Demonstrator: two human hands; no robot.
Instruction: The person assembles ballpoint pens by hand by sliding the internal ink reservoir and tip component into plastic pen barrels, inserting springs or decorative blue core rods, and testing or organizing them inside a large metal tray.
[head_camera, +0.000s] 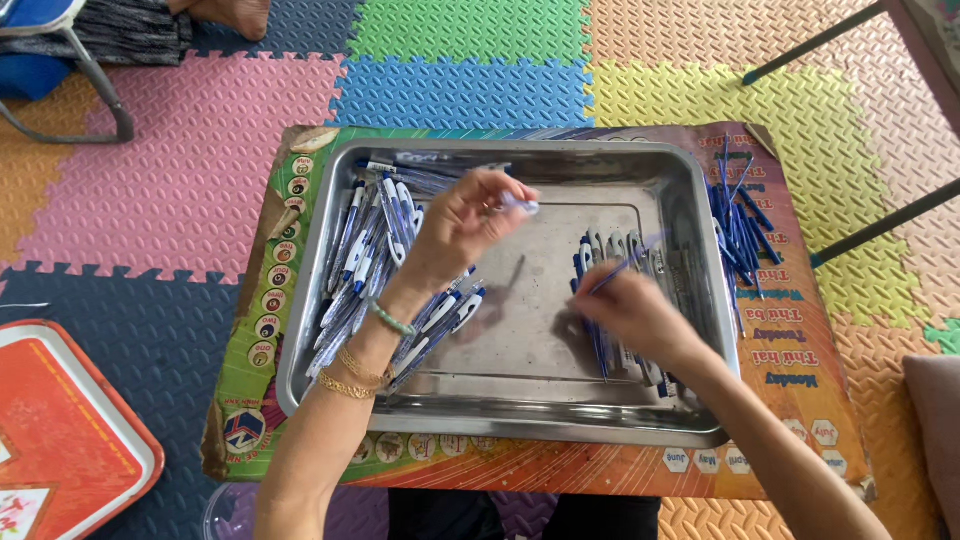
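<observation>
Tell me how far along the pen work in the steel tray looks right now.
Roughly midway, I'd judge. Done: a big heap of blue-and-white pens fills the left of the steel tray. In hand: the left hand pinches a small pale part, the right hand holds a thin blue refill. Left: a smaller row of pen bodies under the right hand and a pile of loose blue refills on the mat outside the tray.

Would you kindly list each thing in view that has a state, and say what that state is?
Left hand: raised over the tray, pinching a small pen part.
Right hand: holding a thin blue refill, tilted.
Metal tray: part filled, bare in the middle.
Pens: heaped on the tray's left.
Refills: loose pile outside the tray, on the board.
</observation>
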